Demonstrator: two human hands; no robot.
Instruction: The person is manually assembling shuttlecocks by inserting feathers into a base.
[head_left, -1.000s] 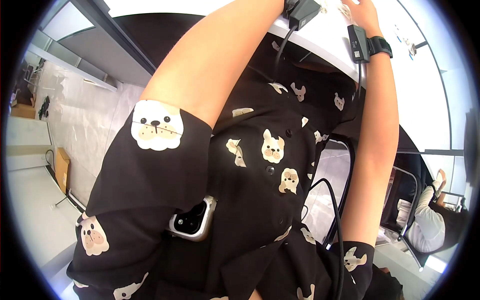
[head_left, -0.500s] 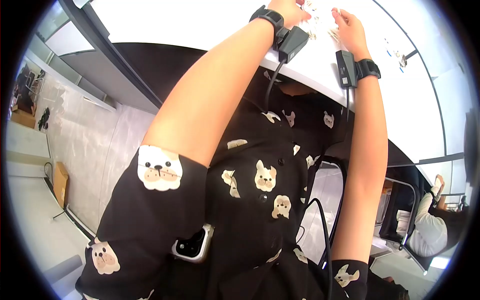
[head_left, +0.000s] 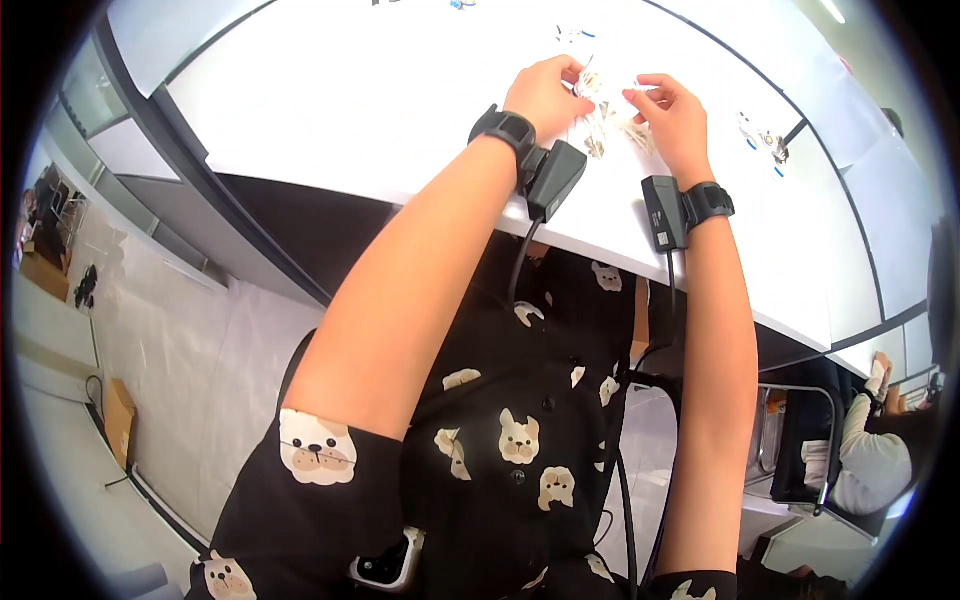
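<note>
Hands [head_left: 545, 95] [head_left: 672, 112] touching small pale parts [head_left: 608, 125].

Bright, even overhead light; sharp centre, fisheye bending and dark vignette at edges.

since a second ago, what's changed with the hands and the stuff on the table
Both hands have come fully into view over the white table. The left hand and right hand now meet over a heap of small pale parts, fingering them. Black wrist bands with cabled boxes stayed on both wrists.
</note>
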